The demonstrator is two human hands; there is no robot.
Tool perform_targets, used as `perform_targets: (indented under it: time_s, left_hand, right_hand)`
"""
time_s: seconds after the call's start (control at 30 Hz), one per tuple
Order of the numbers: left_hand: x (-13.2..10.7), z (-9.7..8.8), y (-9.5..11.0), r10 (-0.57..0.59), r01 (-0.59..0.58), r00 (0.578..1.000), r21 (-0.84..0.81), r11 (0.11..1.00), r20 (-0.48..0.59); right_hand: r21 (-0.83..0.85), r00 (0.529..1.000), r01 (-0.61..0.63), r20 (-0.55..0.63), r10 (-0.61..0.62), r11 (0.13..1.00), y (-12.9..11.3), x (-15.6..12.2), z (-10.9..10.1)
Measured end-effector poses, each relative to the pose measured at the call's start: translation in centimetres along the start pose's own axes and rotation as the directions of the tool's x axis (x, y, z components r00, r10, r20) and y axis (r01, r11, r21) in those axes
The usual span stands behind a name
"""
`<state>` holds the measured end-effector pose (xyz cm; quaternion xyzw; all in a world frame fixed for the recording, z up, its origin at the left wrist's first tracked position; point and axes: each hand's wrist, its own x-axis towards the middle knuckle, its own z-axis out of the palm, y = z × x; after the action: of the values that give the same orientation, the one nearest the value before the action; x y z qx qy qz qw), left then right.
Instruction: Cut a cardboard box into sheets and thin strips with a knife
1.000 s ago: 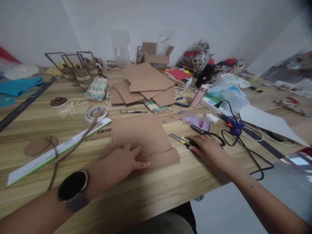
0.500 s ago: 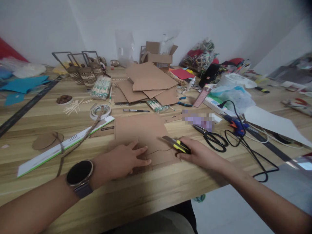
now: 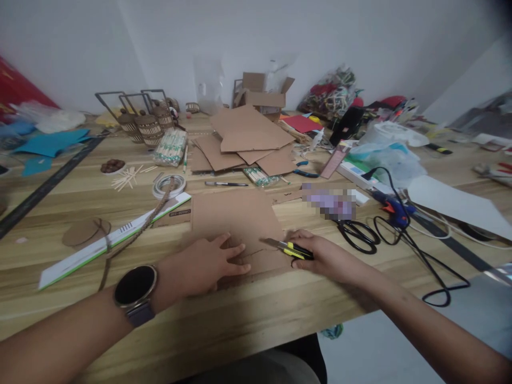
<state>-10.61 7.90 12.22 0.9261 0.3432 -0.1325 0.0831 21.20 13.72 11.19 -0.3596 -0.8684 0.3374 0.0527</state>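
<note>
A flat piece of brown cardboard [image 3: 236, 213] lies in front of me, with a dark, uneven line across its lower part. My left hand [image 3: 212, 261] presses on its lower left with the fingers spread, and a dark watch [image 3: 136, 288] is on that wrist. In my right hand [image 3: 320, 253] is a yellow and black utility knife [image 3: 294, 249]. Its blade points left over the cardboard beside the line; whether the tip touches the surface I cannot tell. Black-handled scissors [image 3: 358, 234] rest just beyond my right hand.
Stacked cardboard sheets [image 3: 252, 130] lie behind the work piece, with a pen [image 3: 226, 184] before them. A tape roll [image 3: 168, 186] and a white-green strip [image 3: 116, 240] are at left. A blue glue gun [image 3: 396, 208] with its black cord lies at right.
The knife blade has come down slightly, nearer the line on the cardboard, as my right hand lowered. My left hand stays spread on the cardboard. The whole view has shifted a little.
</note>
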Motion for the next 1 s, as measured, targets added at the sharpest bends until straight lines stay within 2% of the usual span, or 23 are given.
perform_targets:
  time_s: [0.4,0.7,0.9,1.0]
  left_hand:
    - [0.1,-1.6,0.5,-0.009,0.006,0.995,0.029,1.000,0.095]
    - [0.4,-1.3,-0.3,0.033,-0.038,0.997,0.080,0.996,0.064]
    - [0.6,-0.5,-0.5,0.017,-0.018,1.000,0.037,0.999,0.017]
    - [0.6,-0.2,-0.6,0.020,-0.023,0.999,0.076,0.997,0.032]
  right_hand:
    - [-0.060,0.999,0.014,-0.029,-0.015,0.998,0.1,-0.1,-0.1]
    - [-0.061,0.999,0.007,-0.036,-0.009,0.998,0.0,-0.2,0.0]
    - [-0.034,0.998,0.034,-0.057,-0.036,0.999,0.3,-0.3,0.3]
    - [-0.028,0.997,0.048,-0.056,-0.049,0.998,0.2,-0.4,0.1]
